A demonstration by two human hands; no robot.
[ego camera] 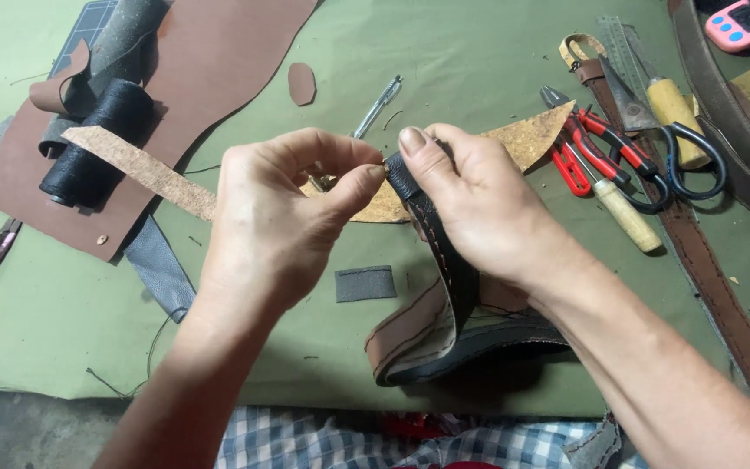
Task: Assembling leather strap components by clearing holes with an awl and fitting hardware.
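Observation:
A dark leather strap (pixel 444 260) with a stitched edge and a brown underside loops up from the green table cover (pixel 62 321). My right hand (pixel 470 195) grips its upper end between thumb and fingers. My left hand (pixel 279 208) pinches at the same end with thumb and forefinger, fingertips touching the strap's top. Whatever thin thing the left fingers may hold is too small to tell.
A brown leather sheet (pixel 210 61) with a black thread spool (pixel 97 139) lies at the left. Cork strips (pixel 141 169) sit behind my hands. Red pliers (pixel 596 152), scissors (pixel 692 161), an awl (pixel 627 213), a pen (pixel 377 106) and a brown belt (pixel 713 278) are at the right. A small grey patch (pixel 366 284) lies near.

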